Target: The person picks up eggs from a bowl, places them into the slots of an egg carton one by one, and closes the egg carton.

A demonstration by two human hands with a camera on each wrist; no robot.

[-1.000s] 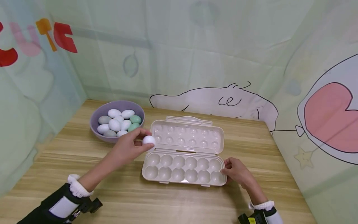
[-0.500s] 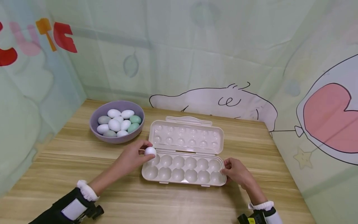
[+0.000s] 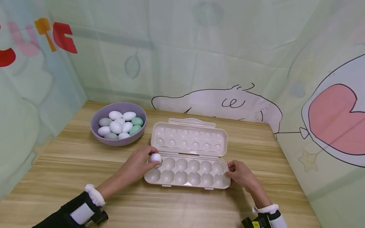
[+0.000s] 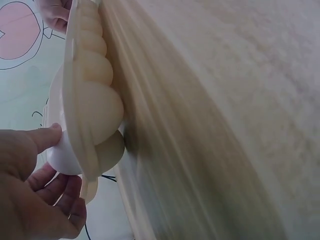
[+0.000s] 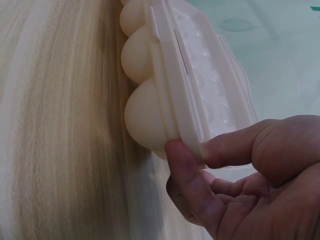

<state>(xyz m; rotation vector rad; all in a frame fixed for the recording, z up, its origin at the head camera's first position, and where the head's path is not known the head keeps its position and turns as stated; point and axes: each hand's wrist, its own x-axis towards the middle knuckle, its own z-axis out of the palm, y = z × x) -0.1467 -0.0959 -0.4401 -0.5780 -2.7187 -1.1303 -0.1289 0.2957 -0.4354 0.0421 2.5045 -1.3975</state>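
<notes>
My left hand (image 3: 140, 162) pinches a white egg (image 3: 155, 158) between thumb and fingers, at the back-left cup of an open cream egg carton (image 3: 187, 186). In the left wrist view the egg (image 4: 64, 159) sits at the carton's rim, thumb on one side and fingers on the other; how deep it lies in the cup is hard to tell. With thumb and fingers, my right hand (image 3: 242, 176) grips the carton's right end, its edge held between them in the right wrist view. The carton's other cups hold nothing, and its dimpled lid (image 3: 189, 139) lies folded back.
A purple bowl (image 3: 95, 133) stands at the back left of the wooden table (image 3: 182, 209), holding several white, grey and green eggs. Behind and beside the table hangs a printed cloth backdrop (image 3: 182, 57).
My left hand has moved down and slightly right with the egg, from beside the lid to the carton's back-left cup. The right hand keeps its grip in place.
</notes>
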